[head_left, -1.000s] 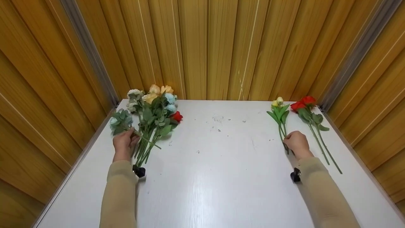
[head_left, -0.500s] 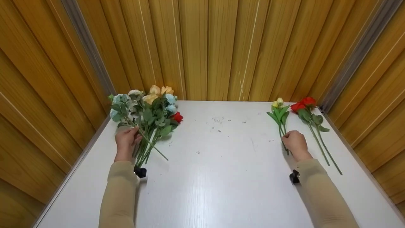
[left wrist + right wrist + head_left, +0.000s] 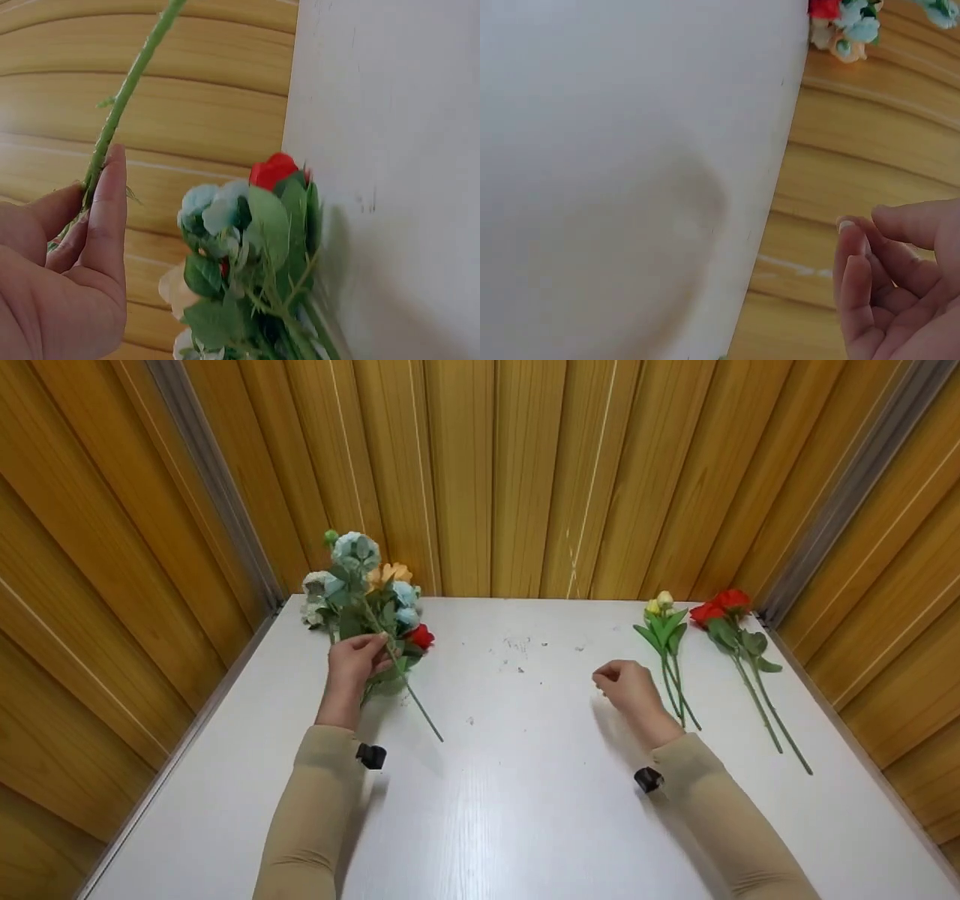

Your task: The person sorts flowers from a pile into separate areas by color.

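Observation:
My left hand (image 3: 356, 660) pinches the green stem (image 3: 124, 97) of a pale blue artificial flower (image 3: 355, 551) between thumb and fingers. The flower is lifted over the pile, its head up and its stem slanting down to the right. Beneath it lies a bunch of flowers: orange (image 3: 396, 573), light blue (image 3: 406, 604), white (image 3: 315, 585) and a red rose (image 3: 421, 637). Part of that bunch is hidden by my hand and the held flower. My right hand (image 3: 630, 690) hovers over the white table with fingers loosely bent, holding nothing, left of the yellow tulips (image 3: 664, 622).
Two red roses (image 3: 720, 607) with long stems lie at the table's right edge, beside the tulips. The white table (image 3: 495, 795) has dark specks near its middle. Wood-patterned walls (image 3: 517, 472) stand at the back and both sides.
My left hand has raised the pale blue flower and carried it to the right over the bunch. My right hand has let go of the tulip stems and moved left.

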The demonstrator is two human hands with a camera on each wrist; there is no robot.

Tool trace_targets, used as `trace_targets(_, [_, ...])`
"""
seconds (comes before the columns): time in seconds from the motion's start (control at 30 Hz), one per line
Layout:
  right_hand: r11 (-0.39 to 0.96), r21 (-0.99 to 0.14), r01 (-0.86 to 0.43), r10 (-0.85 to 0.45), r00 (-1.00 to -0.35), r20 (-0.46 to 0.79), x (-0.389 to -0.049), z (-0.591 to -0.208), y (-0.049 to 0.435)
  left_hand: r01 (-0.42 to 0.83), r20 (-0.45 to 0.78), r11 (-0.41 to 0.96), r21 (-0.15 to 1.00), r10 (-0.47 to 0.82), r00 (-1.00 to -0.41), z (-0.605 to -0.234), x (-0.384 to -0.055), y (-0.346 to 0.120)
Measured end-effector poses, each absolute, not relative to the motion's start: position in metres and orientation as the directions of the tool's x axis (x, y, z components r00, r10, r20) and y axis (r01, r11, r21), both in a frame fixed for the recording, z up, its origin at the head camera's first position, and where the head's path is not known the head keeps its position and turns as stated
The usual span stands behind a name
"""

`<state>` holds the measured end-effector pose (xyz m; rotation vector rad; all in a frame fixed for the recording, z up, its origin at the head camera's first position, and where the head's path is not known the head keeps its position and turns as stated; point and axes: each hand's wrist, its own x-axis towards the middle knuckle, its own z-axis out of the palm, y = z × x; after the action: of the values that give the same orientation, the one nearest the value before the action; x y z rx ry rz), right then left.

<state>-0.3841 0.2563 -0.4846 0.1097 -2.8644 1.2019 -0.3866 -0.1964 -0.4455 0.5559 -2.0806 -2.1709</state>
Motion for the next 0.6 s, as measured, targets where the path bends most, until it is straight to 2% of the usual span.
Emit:
trace_targets(0.33, [0.509, -0.851, -0.128, -0.278, -0.96, -0.022, -0.361, -0.484, 0.166, -0.131, -0.139, -0.059, 0.99, -0.16, -0.977, -0.453, -0.395, -0.113])
trace_targets(0.43, [0.464, -0.872, -0.156, -0.342, -0.94, -0.014, -0.357, -0.486, 0.146, -0.134, -0.138, -0.045, 0.99, -0.117, -0.984, -0.456, -0.396, -0.09])
trace_targets(0.6, [0.442, -0.874, -0.202, -0.376, -0.926, 0.024, -0.354, -0.491, 0.128, -0.128, -0.13, -0.035, 0.991, -0.049, -0.99, -0.464, -0.394, -0.061])
